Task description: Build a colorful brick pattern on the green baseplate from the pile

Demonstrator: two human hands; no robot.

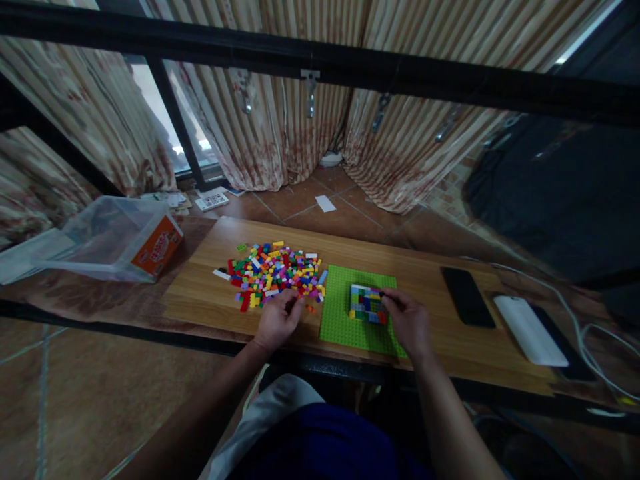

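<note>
A green baseplate lies on the wooden table with a small multicoloured brick build standing on it. My right hand rests at the build's right edge, fingers pinched together on its top corner; what they hold is too small to make out. A heap of loose coloured bricks lies left of the baseplate. My left hand sits at the near edge of that heap, fingers curled down among the bricks.
A clear plastic tub with an orange label lies tipped at the table's left. A black phone and a white device with cables lie to the right. Curtains and a black frame bar stand behind.
</note>
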